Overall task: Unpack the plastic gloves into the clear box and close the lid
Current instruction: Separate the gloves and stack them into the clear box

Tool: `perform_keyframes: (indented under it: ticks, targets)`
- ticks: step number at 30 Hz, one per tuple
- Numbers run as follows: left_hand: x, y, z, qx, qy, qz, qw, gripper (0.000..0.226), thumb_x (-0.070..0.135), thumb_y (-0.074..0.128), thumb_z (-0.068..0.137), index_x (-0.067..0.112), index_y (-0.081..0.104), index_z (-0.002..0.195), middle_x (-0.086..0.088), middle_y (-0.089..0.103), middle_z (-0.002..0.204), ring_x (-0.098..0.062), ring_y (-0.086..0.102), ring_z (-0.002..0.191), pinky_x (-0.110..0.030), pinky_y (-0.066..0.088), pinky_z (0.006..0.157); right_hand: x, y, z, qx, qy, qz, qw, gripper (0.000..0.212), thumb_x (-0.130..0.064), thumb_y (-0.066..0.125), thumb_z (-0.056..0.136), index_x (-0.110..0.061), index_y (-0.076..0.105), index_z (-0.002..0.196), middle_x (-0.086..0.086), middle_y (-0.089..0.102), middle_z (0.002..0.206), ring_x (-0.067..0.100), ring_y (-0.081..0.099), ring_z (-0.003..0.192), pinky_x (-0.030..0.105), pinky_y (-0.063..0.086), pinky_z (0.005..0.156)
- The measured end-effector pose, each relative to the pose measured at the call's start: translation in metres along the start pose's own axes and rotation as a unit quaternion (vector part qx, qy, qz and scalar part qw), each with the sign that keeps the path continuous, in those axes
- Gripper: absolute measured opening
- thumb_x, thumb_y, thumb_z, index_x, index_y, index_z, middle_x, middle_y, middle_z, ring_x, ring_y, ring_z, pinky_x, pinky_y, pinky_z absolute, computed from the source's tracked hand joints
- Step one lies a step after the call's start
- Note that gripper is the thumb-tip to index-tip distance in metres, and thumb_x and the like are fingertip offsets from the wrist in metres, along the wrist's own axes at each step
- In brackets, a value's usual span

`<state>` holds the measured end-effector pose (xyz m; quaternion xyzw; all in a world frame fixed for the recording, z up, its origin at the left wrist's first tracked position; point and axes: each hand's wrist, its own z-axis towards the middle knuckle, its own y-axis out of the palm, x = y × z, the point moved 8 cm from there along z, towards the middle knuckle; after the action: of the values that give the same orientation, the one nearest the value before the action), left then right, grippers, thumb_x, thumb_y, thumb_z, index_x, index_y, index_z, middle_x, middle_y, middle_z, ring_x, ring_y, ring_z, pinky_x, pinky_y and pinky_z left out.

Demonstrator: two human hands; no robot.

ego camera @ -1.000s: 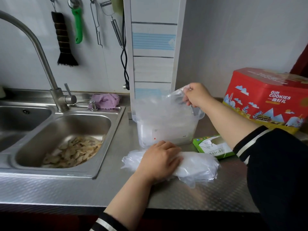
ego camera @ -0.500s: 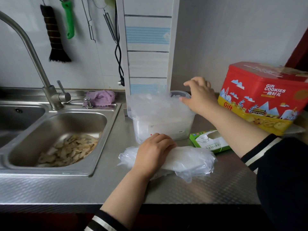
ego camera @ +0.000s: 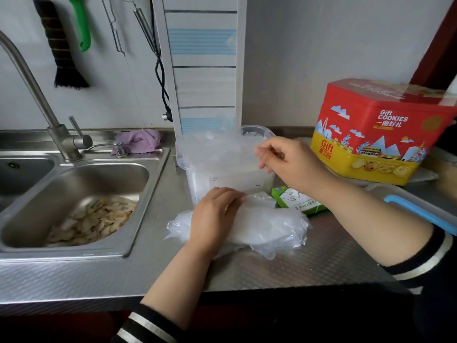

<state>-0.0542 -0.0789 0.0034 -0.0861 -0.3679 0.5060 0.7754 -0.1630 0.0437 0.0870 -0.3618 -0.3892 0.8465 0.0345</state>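
A clear plastic box (ego camera: 230, 180) stands on the steel counter against the wall panel, heaped with thin plastic gloves (ego camera: 217, 148) that rise above its rim. A loose pile of plastic gloves (ego camera: 274, 229) lies on the counter in front of it. My left hand (ego camera: 212, 216) rests palm down on the left part of that pile, fingers draped over it. My right hand (ego camera: 289, 162) hovers at the box's right rim, fingers loosely bent and holding nothing I can see. The box's clear lid with a blue clasp (ego camera: 418, 211) lies at the right, partly behind my forearm.
A green glove carton (ego camera: 296, 203) lies between the box and my right arm. A red and yellow cookie tin (ego camera: 371, 129) stands at the back right. The sink (ego camera: 74, 194) holding peelings is to the left, with a faucet (ego camera: 61, 139) and purple cloth (ego camera: 138, 141).
My right hand held a glove above the box, pushed it down into the box, and has now drawn back to the right rim. My left hand stayed on the pile.
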Motion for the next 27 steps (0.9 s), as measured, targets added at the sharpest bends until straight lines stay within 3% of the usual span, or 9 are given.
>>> perform_keyframes:
  ticks: [6,9,13,16,19,21,24,27]
  targets:
    - [-0.001,-0.028,-0.001,0.132,-0.046,-0.058,0.989,0.022,0.025,0.056,0.094,0.01,0.072,0.089,0.005,0.069,0.088,-0.01,0.061,0.085,-0.015,0.045,0.078,0.007,0.008,-0.006,-0.091,0.15,0.061,0.982,0.065,-0.061,0.033,0.093,-0.012,0.07,0.073,-0.001,0.07,0.063,0.013,0.064,0.056,0.031,0.052,0.061]
    - [-0.001,-0.035,-0.003,0.168,-0.045,-0.056,0.983,0.021,0.02,0.057,0.093,0.007,0.072,0.09,0.002,0.07,0.09,-0.01,0.06,0.087,-0.012,0.043,0.083,0.005,0.015,-0.01,-0.142,0.205,0.111,0.962,0.073,-0.063,0.027,0.094,-0.01,0.073,0.075,0.004,0.073,0.072,0.013,0.06,0.061,0.026,0.048,0.06]
    - [0.001,-0.039,-0.004,0.191,-0.028,-0.038,0.98,0.02,0.018,0.058,0.093,0.005,0.073,0.093,0.0,0.07,0.091,-0.013,0.06,0.086,-0.014,0.043,0.084,-0.006,0.038,-0.02,-0.262,0.234,0.152,0.924,0.09,-0.076,0.015,0.082,-0.008,0.075,0.083,0.006,0.074,0.08,0.014,0.058,0.068,0.025,0.046,0.064]
    - [0.008,-0.038,-0.005,0.189,0.02,-0.005,0.982,0.017,0.017,0.06,0.093,0.007,0.074,0.095,-0.001,0.071,0.092,-0.015,0.061,0.084,-0.021,0.047,0.081,-0.014,0.054,-0.026,-0.317,0.257,0.18,0.895,0.097,-0.083,0.019,0.066,-0.006,0.073,0.092,0.008,0.074,0.089,0.017,0.062,0.077,0.028,0.051,0.072]
    - [0.012,-0.041,-0.005,0.202,0.051,0.043,0.977,0.016,0.021,0.063,0.094,0.01,0.074,0.09,0.0,0.071,0.09,-0.019,0.061,0.078,-0.028,0.048,0.072,-0.02,0.061,-0.026,-0.331,0.264,0.232,0.876,0.091,-0.076,0.038,0.066,-0.005,0.063,0.117,0.014,0.07,0.111,0.023,0.067,0.1,0.036,0.054,0.09]
    - [0.013,-0.043,-0.005,0.219,0.049,0.065,0.972,0.018,0.026,0.064,0.094,0.012,0.072,0.085,0.001,0.07,0.085,-0.021,0.059,0.072,-0.031,0.046,0.067,-0.025,0.063,-0.028,-0.336,0.253,0.267,0.867,0.08,-0.065,0.052,0.068,-0.006,0.06,0.122,0.01,0.068,0.118,0.022,0.064,0.111,0.039,0.051,0.096]
    - [0.014,-0.046,-0.007,0.237,0.043,0.072,0.968,0.014,0.024,0.067,0.09,0.014,0.066,0.081,0.0,0.064,0.081,-0.02,0.053,0.072,-0.033,0.044,0.062,-0.025,0.069,-0.02,-0.237,0.235,0.265,0.905,0.041,-0.038,0.068,0.084,-0.006,0.067,0.109,0.002,0.073,0.099,0.014,0.069,0.094,0.033,0.05,0.09]
    - [0.01,-0.045,-0.009,0.234,0.036,0.029,0.971,0.011,0.018,0.067,0.087,0.008,0.063,0.087,-0.003,0.06,0.086,-0.017,0.052,0.079,-0.032,0.046,0.065,-0.033,0.061,-0.004,-0.128,0.168,0.206,0.955,0.019,-0.018,0.057,0.096,-0.002,0.068,0.097,0.002,0.073,0.091,0.01,0.069,0.076,0.027,0.05,0.079]
